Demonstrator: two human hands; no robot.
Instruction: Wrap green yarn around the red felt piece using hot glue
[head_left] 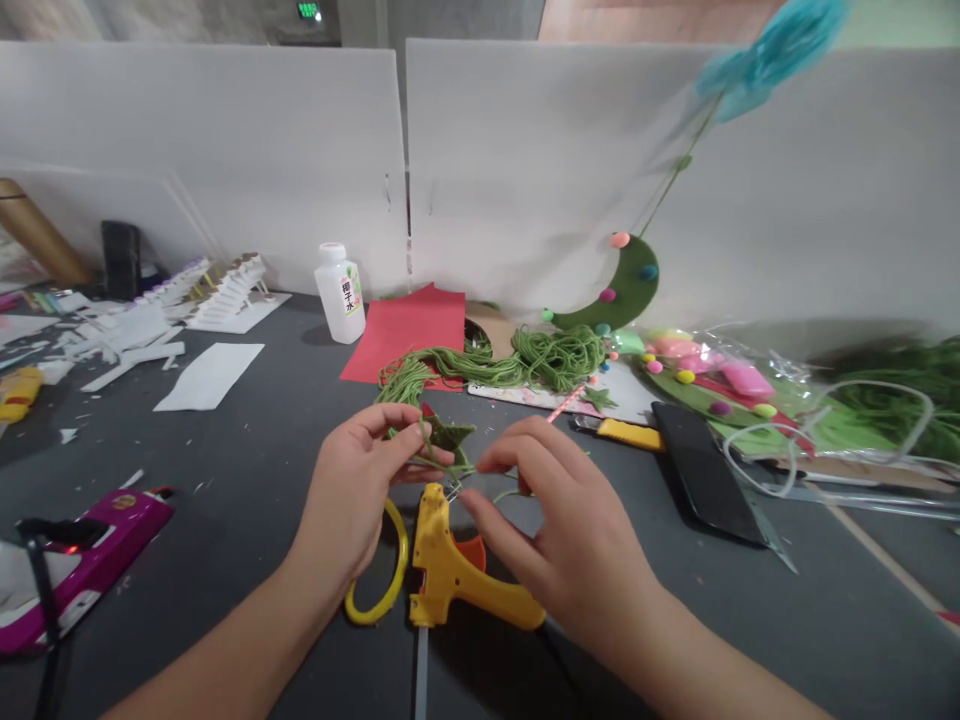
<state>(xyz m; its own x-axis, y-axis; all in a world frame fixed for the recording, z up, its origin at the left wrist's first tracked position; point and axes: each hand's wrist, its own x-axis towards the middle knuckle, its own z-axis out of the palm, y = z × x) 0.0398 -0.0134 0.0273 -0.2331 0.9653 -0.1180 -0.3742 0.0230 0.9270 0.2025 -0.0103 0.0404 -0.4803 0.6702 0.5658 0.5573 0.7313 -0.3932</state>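
Note:
My left hand [367,460] is closed on a small dark green felt star [450,434] and a strand of green yarn, pinched between thumb and fingers. Just to the right, my right hand [562,500] is curved, with a gap between thumb and index finger. A loop of the yarn [510,492] shows in that gap, and the strand runs up to the index fingertip. Below both hands lies a yellow hot glue gun [442,575], its nozzle under the fingers. Beside it is a yellow scissors handle [403,545], partly hidden by my left hand.
A green yarn bundle [559,358] lies behind my hands, near red sheets [412,335] and a white bottle [341,295]. To the right are a yellow cutter [630,434] and a black phone [709,475]. A felt crescent [634,285] leans at the back. A magenta device [120,530] sits left.

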